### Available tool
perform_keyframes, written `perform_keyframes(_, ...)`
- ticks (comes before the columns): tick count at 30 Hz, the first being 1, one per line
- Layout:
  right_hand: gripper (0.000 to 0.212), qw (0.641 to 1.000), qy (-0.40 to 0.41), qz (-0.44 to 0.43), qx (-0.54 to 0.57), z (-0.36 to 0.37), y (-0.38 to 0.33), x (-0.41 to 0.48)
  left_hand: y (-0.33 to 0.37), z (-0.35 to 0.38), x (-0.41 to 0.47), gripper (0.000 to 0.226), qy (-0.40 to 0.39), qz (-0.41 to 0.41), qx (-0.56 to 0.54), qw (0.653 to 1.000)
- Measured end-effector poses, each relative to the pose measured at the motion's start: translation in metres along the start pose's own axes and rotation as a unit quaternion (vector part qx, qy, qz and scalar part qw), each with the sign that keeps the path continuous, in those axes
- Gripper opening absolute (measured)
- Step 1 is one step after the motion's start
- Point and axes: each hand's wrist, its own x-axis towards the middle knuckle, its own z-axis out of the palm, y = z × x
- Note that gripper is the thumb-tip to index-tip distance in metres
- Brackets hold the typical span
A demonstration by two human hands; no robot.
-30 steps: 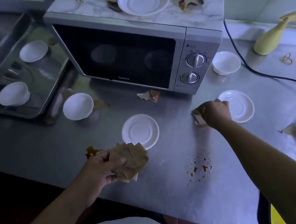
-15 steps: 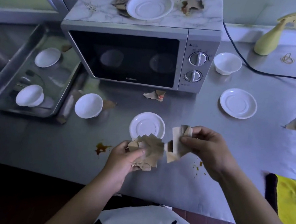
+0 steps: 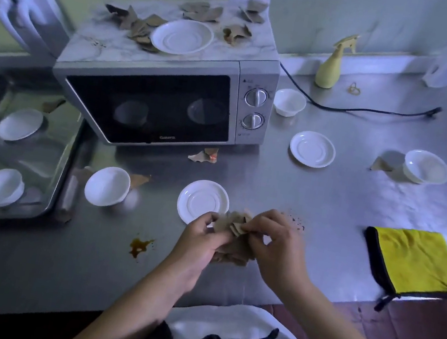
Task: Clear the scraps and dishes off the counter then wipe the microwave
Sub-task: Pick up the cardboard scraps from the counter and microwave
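Fingers of left hand (image 3: 200, 241) and right hand (image 3: 275, 244) pinch one wad of brown paper scraps (image 3: 233, 229) above the steel counter (image 3: 326, 213), just below a white saucer (image 3: 202, 204). More scraps (image 3: 139, 26) atop the microwave (image 3: 163, 96).

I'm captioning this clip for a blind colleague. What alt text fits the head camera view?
Left hand and right hand together hold a bundle of brown paper scraps over a steel counter. White saucers, bowls and more scraps lie around and on top of a silver microwave; a metal tray sits left, a yellow cloth right.
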Motion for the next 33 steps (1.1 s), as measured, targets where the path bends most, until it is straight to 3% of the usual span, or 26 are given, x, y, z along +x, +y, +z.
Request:
perform_keyframes(4,0.030,0.995,0.030,-0.046,-0.087,0.008,-0.012,-0.022,0.001,-0.013,-0.011,0.034,-0.044,-0.026,-0.016,0.999)
perform_keyframes(12,0.026,0.993,0.012,-0.031,-0.111,0.018,-0.045,-0.062,-0.012,-0.044,-0.024,0.034,-0.101,-0.062,-0.017,0.993)
perform_keyframes(18,0.026,0.995,0.007,0.041,-0.095,0.021,-0.062,-0.101,-0.026,-0.051,-0.025,0.030,-0.139,-0.094,-0.049,0.985)
perform_keyframes(23,0.033,0.988,0.018,0.071,-0.134,0.029,-0.066,-0.126,-0.030,-0.047,-0.025,0.045,-0.154,-0.124,-0.055,0.979)
perform_keyframes(33,0.025,0.999,-0.014,0.022,-0.034,0.009,-0.034,-0.101,-0.017,-0.021,0.009,0.038,-0.144,-0.099,0.023,0.984)
